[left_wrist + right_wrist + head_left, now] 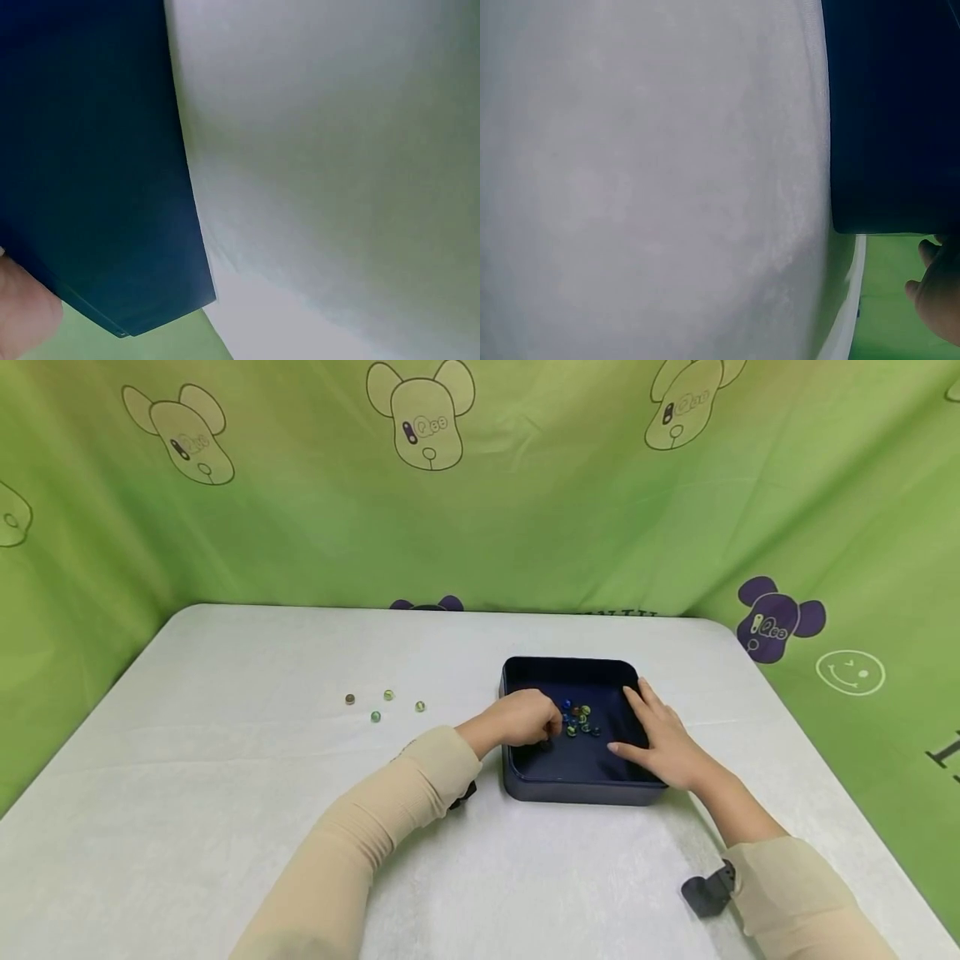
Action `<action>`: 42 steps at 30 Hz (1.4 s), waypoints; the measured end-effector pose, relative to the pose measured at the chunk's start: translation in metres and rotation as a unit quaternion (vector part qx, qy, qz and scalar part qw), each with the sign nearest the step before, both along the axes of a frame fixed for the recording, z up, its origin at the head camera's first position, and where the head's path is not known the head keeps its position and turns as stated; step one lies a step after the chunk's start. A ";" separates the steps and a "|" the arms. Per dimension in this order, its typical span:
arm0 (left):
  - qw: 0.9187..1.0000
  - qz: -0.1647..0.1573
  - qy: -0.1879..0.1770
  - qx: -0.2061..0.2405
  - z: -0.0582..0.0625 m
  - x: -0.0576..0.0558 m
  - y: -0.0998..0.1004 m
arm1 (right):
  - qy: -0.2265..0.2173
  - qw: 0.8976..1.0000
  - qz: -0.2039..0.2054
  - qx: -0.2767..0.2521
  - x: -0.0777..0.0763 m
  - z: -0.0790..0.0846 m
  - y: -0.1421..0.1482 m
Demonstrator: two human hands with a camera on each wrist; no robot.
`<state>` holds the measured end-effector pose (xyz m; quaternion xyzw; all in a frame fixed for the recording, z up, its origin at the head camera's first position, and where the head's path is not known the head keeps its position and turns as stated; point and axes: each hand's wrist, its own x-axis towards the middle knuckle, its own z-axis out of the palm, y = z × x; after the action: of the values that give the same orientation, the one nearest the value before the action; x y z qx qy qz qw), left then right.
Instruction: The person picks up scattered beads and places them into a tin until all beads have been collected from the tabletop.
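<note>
A dark blue rectangular box point(581, 792) without a lid stands on the white-covered table. Several glass marbles point(585, 727), blue, green and one reddish, lie together on its floor. My left hand point(522, 717) reaches over the box's left wall with bent fingers pointing down inside, left of the marbles; its fingertips are partly hidden, and I cannot tell whether they hold anything. Across the right rim rests my right hand point(666, 739), fingers spread and thumb extended over the interior. Each wrist view shows a box side point(97, 172) and only part of a hand.
Left of the box, several loose marbles lie on the tablecloth, including a brown one point(350, 699) and a green one point(376, 717). A green patterned curtain point(525, 510) hangs behind the table point(225, 793). A black wrist device point(708, 891) sits at the right sleeve.
</note>
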<state>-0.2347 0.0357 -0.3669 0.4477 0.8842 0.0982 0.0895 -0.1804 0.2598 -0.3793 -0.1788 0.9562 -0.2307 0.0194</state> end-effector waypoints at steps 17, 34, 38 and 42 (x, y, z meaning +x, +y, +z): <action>0.967 0.033 -0.142 0.211 0.015 0.014 -0.051 | -0.003 1.000 0.003 -0.003 0.002 0.000 0.002; 0.935 0.116 -0.201 0.269 0.018 0.032 -0.124 | -0.001 1.000 0.005 -0.007 0.001 -0.001 0.003; 0.931 0.134 -0.198 0.274 0.018 0.034 -0.139 | -0.004 1.000 0.008 -0.009 0.001 0.000 0.003; 0.926 0.159 -0.198 0.280 0.019 0.037 -0.153 | -0.005 1.000 0.008 -0.012 0.002 0.002 0.003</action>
<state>-0.1977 -0.1171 -0.3483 0.2798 0.8444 0.4416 0.1173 -0.1785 0.2626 -0.3775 -0.1858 0.9518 -0.2428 0.0242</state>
